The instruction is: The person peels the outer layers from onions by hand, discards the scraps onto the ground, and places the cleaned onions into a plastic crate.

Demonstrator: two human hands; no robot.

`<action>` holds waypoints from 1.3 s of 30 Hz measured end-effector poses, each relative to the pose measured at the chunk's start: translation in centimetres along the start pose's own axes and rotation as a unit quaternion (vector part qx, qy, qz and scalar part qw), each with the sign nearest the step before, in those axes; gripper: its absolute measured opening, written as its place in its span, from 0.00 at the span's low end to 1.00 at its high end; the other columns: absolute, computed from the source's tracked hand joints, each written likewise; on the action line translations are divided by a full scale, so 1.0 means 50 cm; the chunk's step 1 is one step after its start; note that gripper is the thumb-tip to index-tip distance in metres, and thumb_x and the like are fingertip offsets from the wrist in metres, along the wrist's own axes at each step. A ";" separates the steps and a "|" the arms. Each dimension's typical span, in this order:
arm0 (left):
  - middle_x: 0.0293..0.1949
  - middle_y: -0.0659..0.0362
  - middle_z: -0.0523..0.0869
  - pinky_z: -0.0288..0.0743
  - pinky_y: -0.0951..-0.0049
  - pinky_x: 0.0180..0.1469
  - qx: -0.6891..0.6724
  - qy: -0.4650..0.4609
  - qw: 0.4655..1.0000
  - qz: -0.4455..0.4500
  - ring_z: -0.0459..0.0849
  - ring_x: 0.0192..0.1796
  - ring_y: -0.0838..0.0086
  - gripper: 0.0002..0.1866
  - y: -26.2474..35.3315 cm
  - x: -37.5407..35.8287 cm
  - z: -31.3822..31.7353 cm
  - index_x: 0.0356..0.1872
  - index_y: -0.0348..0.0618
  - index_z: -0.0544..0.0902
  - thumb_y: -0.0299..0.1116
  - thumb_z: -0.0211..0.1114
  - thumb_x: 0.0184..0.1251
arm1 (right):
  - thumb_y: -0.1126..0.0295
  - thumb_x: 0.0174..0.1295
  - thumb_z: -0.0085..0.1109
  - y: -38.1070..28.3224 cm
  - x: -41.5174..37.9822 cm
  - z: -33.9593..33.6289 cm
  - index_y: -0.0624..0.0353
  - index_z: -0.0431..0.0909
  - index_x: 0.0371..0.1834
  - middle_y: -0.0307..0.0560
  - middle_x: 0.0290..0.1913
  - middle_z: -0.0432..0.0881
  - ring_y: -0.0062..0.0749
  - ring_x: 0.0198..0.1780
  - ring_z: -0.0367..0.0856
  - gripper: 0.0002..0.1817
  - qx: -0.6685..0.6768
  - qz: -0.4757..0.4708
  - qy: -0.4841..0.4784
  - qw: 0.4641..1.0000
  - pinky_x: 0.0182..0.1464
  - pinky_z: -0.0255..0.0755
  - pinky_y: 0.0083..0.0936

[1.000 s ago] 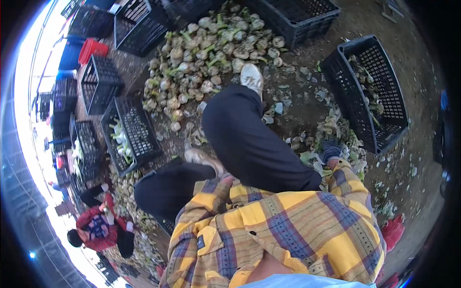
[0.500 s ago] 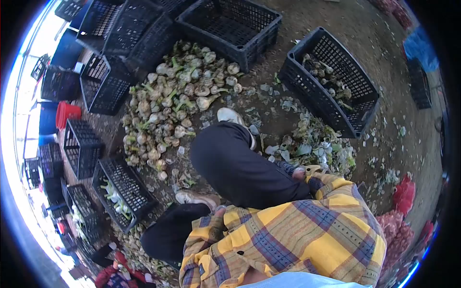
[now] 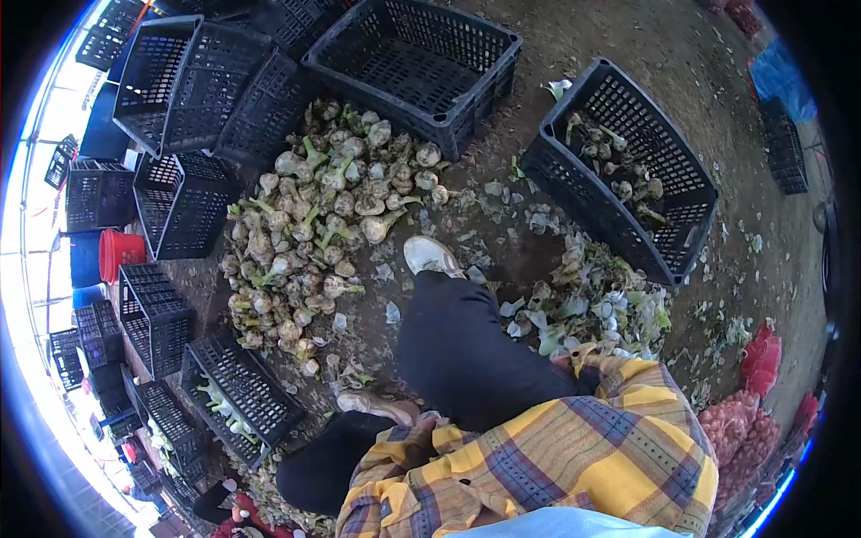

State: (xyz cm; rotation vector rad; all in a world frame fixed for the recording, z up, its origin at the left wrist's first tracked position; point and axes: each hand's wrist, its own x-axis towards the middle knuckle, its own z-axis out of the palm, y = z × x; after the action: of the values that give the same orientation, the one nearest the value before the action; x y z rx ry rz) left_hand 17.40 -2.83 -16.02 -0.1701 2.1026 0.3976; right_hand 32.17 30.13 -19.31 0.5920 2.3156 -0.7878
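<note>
Person seated, both arms in yellow plaid sleeves, right hand (image 3: 563,360) low beside the right knee, mostly hidden by the cuff, grip unclear, left hand (image 3: 429,418) tucked near the left knee, only fingertips showing, legs bent, right foot stretched far

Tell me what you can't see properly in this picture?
Head view only:
- Right hand: mostly hidden behind the yellow plaid sleeve; its grip is unclear.
- Left hand: barely peeks past the cuff.
- Bulbs in the black plastic crate: too small to identify.
</note>
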 end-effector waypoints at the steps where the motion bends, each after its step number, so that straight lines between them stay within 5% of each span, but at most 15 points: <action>1: 0.52 0.47 0.74 0.61 0.67 0.58 -0.001 -0.004 1.000 0.002 0.70 0.57 0.57 0.25 0.003 0.008 0.006 0.52 0.38 0.73 0.48 0.44 0.65 | 0.55 0.52 0.52 -0.001 0.002 0.001 0.54 0.70 0.52 0.60 0.55 0.68 0.52 0.56 0.67 0.25 -0.001 0.004 -0.005 1.000 0.56 0.61 0.37; 15: 0.52 0.47 0.75 0.62 0.67 0.57 -0.085 -0.130 0.988 -0.026 0.71 0.56 0.57 0.25 0.045 0.120 0.069 0.51 0.38 0.73 0.48 0.44 0.65 | 0.54 0.51 0.53 -0.114 0.096 -0.012 0.55 0.68 0.53 0.61 0.55 0.68 0.52 0.57 0.66 0.27 -0.064 0.064 -0.112 0.990 0.57 0.60 0.37; 27: 0.51 0.47 0.75 0.62 0.67 0.57 -0.047 -0.224 0.973 -0.021 0.72 0.56 0.57 0.25 0.030 0.206 -0.052 0.51 0.38 0.74 0.48 0.44 0.65 | 0.54 0.51 0.54 -0.209 0.231 -0.161 0.57 0.67 0.54 0.61 0.56 0.68 0.52 0.57 0.66 0.29 -0.098 0.140 -0.177 0.969 0.57 0.60 0.36; 39: 0.51 0.47 0.76 0.62 0.67 0.57 0.007 -0.209 0.978 0.019 0.72 0.55 0.57 0.25 0.028 0.194 -0.089 0.51 0.38 0.74 0.48 0.44 0.65 | 0.53 0.50 0.54 -0.089 0.284 -0.308 0.58 0.66 0.56 0.62 0.56 0.68 0.52 0.58 0.66 0.30 -0.155 0.166 -0.242 0.943 0.58 0.60 0.36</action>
State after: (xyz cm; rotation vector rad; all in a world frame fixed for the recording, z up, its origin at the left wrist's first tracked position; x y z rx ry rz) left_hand 8.30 -2.73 -21.72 -0.0333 1.6950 0.4027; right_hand 13.28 40.02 -17.35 0.5518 1.7742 -0.3455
